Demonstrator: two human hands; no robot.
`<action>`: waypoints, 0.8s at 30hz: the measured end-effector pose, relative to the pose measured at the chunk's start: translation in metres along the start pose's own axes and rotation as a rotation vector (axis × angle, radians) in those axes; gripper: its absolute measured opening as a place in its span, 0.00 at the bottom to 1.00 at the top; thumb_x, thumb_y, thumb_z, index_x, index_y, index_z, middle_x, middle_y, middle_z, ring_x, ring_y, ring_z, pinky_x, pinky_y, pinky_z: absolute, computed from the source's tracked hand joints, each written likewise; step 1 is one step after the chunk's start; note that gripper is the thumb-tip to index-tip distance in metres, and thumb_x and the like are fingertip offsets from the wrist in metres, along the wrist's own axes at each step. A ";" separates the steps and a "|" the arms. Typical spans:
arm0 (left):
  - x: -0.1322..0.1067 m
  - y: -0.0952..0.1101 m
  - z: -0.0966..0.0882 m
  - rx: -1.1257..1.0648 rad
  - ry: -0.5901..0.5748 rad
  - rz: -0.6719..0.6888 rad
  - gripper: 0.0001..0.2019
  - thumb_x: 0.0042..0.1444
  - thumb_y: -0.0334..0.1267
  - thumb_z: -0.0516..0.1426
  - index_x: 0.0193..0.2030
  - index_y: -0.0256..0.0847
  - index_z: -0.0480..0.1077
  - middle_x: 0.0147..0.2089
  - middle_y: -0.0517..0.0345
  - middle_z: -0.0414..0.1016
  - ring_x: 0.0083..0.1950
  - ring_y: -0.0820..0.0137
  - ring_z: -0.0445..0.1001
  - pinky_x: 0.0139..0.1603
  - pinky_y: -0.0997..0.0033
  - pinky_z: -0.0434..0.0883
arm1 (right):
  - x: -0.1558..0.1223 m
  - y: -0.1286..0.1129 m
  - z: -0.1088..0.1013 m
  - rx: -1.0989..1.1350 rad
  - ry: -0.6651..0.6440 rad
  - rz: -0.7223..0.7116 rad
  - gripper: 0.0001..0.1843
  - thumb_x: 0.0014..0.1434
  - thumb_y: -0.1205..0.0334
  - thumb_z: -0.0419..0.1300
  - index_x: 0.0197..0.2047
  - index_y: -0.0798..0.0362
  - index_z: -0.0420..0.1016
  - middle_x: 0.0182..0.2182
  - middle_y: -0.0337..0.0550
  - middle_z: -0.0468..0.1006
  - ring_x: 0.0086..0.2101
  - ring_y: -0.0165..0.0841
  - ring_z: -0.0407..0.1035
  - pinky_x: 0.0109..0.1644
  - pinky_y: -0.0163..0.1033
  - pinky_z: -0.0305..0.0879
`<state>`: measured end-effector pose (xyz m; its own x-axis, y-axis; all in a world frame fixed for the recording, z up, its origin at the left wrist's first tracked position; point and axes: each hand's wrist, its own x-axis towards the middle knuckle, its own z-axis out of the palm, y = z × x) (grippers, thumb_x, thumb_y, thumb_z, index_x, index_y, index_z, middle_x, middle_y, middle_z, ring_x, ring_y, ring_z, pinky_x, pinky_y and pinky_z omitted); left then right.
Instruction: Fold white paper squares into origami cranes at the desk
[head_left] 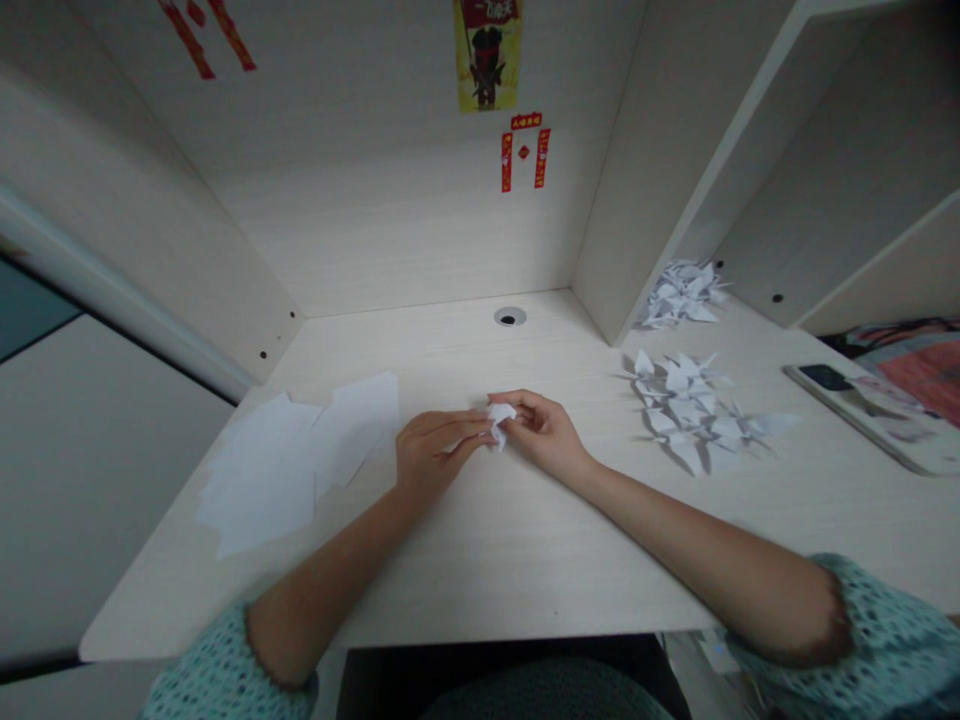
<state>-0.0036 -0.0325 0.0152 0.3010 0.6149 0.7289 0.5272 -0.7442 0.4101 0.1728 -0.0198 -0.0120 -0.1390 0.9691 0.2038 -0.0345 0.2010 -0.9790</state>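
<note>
Folded paper (500,413) sits at mid-frame, pinched between the nearly closed fingers of the left hand (435,447) and right hand (551,436). Being so small, it could crumple or tear if the two hands press or pull unevenly. A sideways sweep of the right forearm (682,525) might scatter the folded shapes (684,408) at right of frame.

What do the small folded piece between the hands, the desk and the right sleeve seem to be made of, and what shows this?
Folded piece: probably matte white paper, from its creased edges and thin flaps.
Desk: pale board with low sheen, perhaps laminate; faint grain-like streaks cover it.
Right sleeve: matte teal fabric, possibly knitted; small holes pattern it.
</note>
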 end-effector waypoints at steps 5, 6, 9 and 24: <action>0.001 0.004 0.001 0.013 -0.038 0.022 0.04 0.51 0.40 0.62 0.34 0.47 0.77 0.38 0.61 0.81 0.39 0.70 0.79 0.42 0.70 0.74 | 0.000 -0.004 0.001 0.040 -0.001 0.025 0.14 0.49 0.60 0.62 0.40 0.53 0.76 0.31 0.43 0.79 0.26 0.30 0.70 0.29 0.35 0.65; 0.001 0.004 0.001 0.024 -0.045 0.032 0.04 0.51 0.40 0.62 0.34 0.47 0.77 0.38 0.61 0.81 0.39 0.70 0.79 0.43 0.70 0.74 | 0.000 -0.004 0.001 0.051 -0.004 0.027 0.14 0.49 0.59 0.62 0.40 0.53 0.76 0.31 0.43 0.79 0.26 0.30 0.70 0.29 0.35 0.65; 0.000 0.003 0.000 0.062 -0.063 0.075 0.05 0.50 0.40 0.62 0.35 0.47 0.77 0.40 0.60 0.81 0.41 0.70 0.79 0.43 0.69 0.73 | 0.000 -0.004 0.000 0.063 -0.011 0.025 0.14 0.48 0.60 0.62 0.40 0.53 0.76 0.29 0.41 0.78 0.26 0.30 0.70 0.29 0.35 0.64; 0.000 0.002 0.005 -0.191 -0.136 -0.409 0.25 0.49 0.38 0.62 0.56 0.46 0.66 0.49 0.53 0.77 0.49 0.63 0.75 0.50 0.62 0.72 | 0.000 -0.003 0.000 0.224 -0.133 0.027 0.14 0.51 0.57 0.63 0.42 0.50 0.75 0.34 0.42 0.79 0.34 0.33 0.73 0.40 0.40 0.68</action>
<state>0.0018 -0.0322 0.0132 0.2071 0.8865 0.4138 0.4726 -0.4610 0.7511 0.1732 -0.0201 -0.0095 -0.2716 0.9433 0.1907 -0.2447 0.1240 -0.9616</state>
